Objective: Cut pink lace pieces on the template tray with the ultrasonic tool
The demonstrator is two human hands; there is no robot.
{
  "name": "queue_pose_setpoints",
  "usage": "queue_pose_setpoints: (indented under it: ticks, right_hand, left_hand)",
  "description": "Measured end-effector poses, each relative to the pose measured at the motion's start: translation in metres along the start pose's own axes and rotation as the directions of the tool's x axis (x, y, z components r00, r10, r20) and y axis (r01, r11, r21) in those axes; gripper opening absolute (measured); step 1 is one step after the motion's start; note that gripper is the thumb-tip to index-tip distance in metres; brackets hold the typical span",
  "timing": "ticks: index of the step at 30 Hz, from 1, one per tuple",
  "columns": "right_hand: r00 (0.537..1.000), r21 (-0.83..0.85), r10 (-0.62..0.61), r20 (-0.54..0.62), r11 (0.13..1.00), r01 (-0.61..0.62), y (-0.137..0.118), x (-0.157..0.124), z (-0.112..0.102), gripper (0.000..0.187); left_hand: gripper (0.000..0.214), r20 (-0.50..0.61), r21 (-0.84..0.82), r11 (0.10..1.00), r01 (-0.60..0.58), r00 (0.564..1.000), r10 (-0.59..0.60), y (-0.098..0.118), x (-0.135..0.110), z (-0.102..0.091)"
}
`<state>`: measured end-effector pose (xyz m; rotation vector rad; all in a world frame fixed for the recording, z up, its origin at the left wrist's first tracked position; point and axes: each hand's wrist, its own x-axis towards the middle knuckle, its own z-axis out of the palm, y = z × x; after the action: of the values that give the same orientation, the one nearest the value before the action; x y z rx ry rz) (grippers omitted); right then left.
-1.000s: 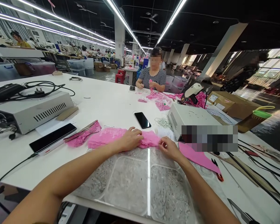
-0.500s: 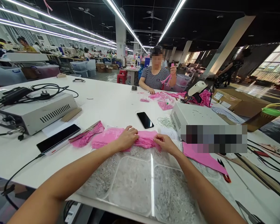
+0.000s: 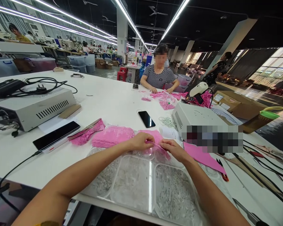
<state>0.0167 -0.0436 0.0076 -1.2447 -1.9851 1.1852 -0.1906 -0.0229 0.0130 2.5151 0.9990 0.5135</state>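
My left hand [image 3: 142, 141] and my right hand [image 3: 174, 149] are close together over the clear plastic sheet. Both are closed, pinching the edge of a thin pink fabric piece [image 3: 164, 153] stretched between the fingertips. Behind them lies more pink fabric [image 3: 155, 135], partly hidden by my left hand. To the left, a layered stack of pink fabric pieces [image 3: 113, 137] rests flat. A tied bundle of pink fabric [image 3: 87, 133] sits beyond that stack. Right of my right hand is a flat pink panel [image 3: 201, 157], with small orange-handled snips [image 3: 224, 174] at its end.
Grey machine boxes stand left [image 3: 33, 110] and right [image 3: 198, 114]. A black phone [image 3: 146, 119] lies ahead, another device [image 3: 56, 135] at left. Across the white table [image 3: 108, 91] sits a co-worker [image 3: 159, 77], hands on pink strips. Cables [image 3: 269, 179] cross the right side.
My left hand has moved right, off the stack, and now pinches the fabric piece beside my right hand. The co-worker's raised hand has come down to the table.
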Motion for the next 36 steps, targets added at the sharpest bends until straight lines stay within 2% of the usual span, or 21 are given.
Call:
queue_pose_setpoints:
  ticks: [3, 6, 8, 10, 13, 17, 19, 22, 24, 26, 28, 30, 34, 36]
  right_hand:
    - [0.998, -0.068, -0.038, -0.057, 0.997, 0.034, 0.005, -0.021, 0.023, 0.030]
    - [0.978, -0.206, -0.132, -0.160, 0.974, 0.097, 0.013, -0.038, 0.046, 0.024]
    - [0.958, -0.277, -0.199, -0.207, 0.951, 0.137, 0.016, -0.044, 0.052, 0.014]
    - [0.942, -0.309, -0.258, -0.215, 0.933, 0.185, 0.017, -0.047, 0.053, 0.017]
    - [0.912, -0.360, -0.370, -0.178, 0.887, 0.289, 0.013, -0.055, 0.051, 0.020]
    - [0.794, -0.561, -0.608, 0.000, 0.657, 0.503, 0.006, -0.078, 0.060, 0.033]
    - [0.769, -0.584, -0.633, 0.089, 0.592, 0.555, 0.002, -0.091, 0.066, 0.038]
    - [0.790, -0.524, -0.592, 0.161, 0.627, 0.577, -0.005, -0.100, 0.073, 0.036]
    - [0.811, -0.473, -0.566, 0.148, 0.679, 0.561, -0.011, -0.099, 0.078, 0.031]
    - [0.829, -0.430, -0.546, 0.124, 0.723, 0.540, -0.015, -0.094, 0.086, 0.025]
    - [0.835, -0.402, -0.531, 0.142, 0.740, 0.539, -0.018, -0.087, 0.094, 0.020]
    - [0.834, -0.392, -0.520, 0.181, 0.740, 0.547, -0.018, -0.083, 0.100, 0.020]
    - [0.847, -0.365, -0.484, 0.219, 0.765, 0.531, -0.015, -0.081, 0.104, 0.023]
    - [0.860, -0.336, -0.459, 0.223, 0.792, 0.510, -0.017, -0.081, 0.102, 0.021]
  left_hand:
    - [0.011, 0.033, -0.034, 0.999, 0.025, 0.999, -0.024, 0.008, -0.017, 0.001]
    - [0.012, 0.054, -0.031, 0.999, 0.037, 0.998, -0.036, 0.015, -0.034, 0.004]
    - [0.012, 0.065, -0.013, 0.999, 0.029, 0.997, -0.028, 0.017, -0.044, 0.003]
    - [0.012, 0.074, 0.011, 1.000, 0.005, 0.997, -0.006, 0.016, -0.055, -0.003]
    - [0.014, 0.127, 0.038, 0.997, -0.073, 0.990, 0.067, 0.013, -0.078, -0.014]
    - [0.014, 0.249, 0.068, 0.975, -0.211, 0.950, 0.188, 0.013, -0.122, -0.023]
    - [0.011, 0.263, 0.096, 0.956, -0.276, 0.934, 0.243, 0.014, -0.142, -0.022]
    - [0.017, 0.179, 0.090, 0.958, -0.274, 0.950, 0.255, 0.016, -0.161, -0.015]
    - [0.027, 0.128, 0.095, 0.966, -0.242, 0.965, 0.230, 0.018, -0.165, -0.009]
    - [0.030, 0.125, 0.131, 0.968, -0.216, 0.972, 0.200, 0.021, -0.164, -0.004]
    - [0.021, 0.143, 0.153, 0.967, -0.205, 0.972, 0.184, 0.023, -0.162, -0.002]
    - [0.006, 0.164, 0.141, 0.963, -0.230, 0.965, 0.207, 0.023, -0.161, -0.004]
    - [0.013, 0.206, 0.094, 0.920, -0.380, 0.912, 0.355, 0.017, -0.168, -0.017]
    - [0.013, 0.195, 0.096, 0.915, -0.392, 0.909, 0.369, 0.015, -0.173, -0.023]
